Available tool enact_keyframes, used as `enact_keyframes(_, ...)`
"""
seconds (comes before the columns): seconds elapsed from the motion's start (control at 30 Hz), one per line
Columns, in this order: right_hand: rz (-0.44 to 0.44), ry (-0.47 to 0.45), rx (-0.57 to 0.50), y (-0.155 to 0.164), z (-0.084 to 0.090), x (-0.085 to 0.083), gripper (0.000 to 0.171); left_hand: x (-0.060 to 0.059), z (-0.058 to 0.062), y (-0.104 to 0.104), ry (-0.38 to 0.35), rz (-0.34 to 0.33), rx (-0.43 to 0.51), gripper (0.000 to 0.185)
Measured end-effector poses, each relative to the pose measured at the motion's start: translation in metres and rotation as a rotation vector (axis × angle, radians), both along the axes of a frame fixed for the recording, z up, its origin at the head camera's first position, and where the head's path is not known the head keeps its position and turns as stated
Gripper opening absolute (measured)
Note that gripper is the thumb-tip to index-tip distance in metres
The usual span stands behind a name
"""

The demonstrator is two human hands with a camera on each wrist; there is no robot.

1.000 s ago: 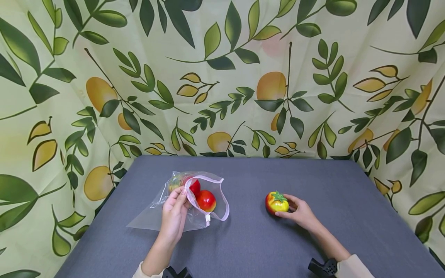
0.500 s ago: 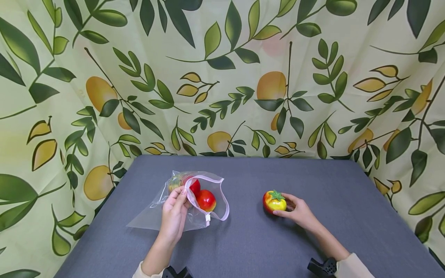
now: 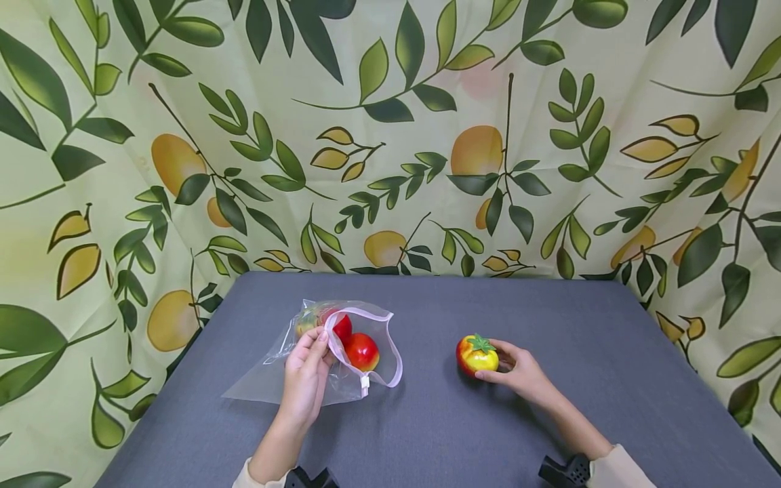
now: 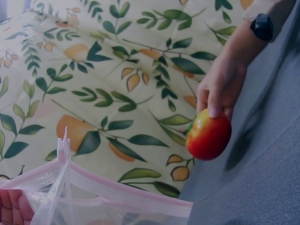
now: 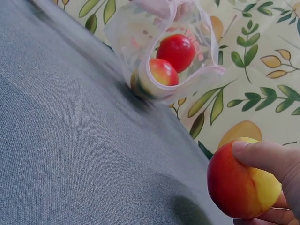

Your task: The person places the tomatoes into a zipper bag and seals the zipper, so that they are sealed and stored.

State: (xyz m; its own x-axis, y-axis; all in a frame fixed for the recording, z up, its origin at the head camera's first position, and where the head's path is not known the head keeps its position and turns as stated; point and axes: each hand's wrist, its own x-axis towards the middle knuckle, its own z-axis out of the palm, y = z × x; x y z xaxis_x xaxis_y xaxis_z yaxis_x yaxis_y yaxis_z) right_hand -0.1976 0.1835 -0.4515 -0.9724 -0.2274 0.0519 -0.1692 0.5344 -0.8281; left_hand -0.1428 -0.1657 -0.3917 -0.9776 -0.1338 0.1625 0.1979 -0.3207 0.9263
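One glossy red-and-yellow fruit [image 3: 478, 356], perhaps an imitation persimmon with its green leafy cap [image 3: 479, 343] uppermost, is held just clear of the worktop [image 3: 427, 434], right of the middle; its shadow falls apart from it in the right wrist view. The right hand [image 3: 526, 373] grips it from the right side, thumb and fingers spread only as wide as the fruit, which probably leaves its left side, facing the bag, unobstructed.

Well apart to the left lies a clear plastic zip bag [image 3: 262, 386], its pink-edged mouth gaping to the right. The left hand [image 3: 304, 376] pinches the near-left part of that rim between thumb and fingers, nearly closed on the film, seemingly so that the two edges stand apart; the white slider [image 3: 365, 386] sits at the near edge.

Counted out: one fruit in the right hand, one bag, and two red fruits [image 3: 363, 352] plainly inside it; a yellow-green shape [image 3: 307, 324] behind the film looks like a third, though creases blur it. Two dark wrist devices [image 3: 565, 469] show at two pale sleeves [image 3: 621, 468], and one leaf-printed cloth [image 3: 415, 210] hangs beyond the worktop.
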Motion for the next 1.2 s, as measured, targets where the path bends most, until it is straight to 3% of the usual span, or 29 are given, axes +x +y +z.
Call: enact_keyframes(1.2,0.060,-0.024,-0.085,-0.018,0.007,0.005,0.075,0.000,-0.002,0.001,0.047,-0.018,0.022,0.012)
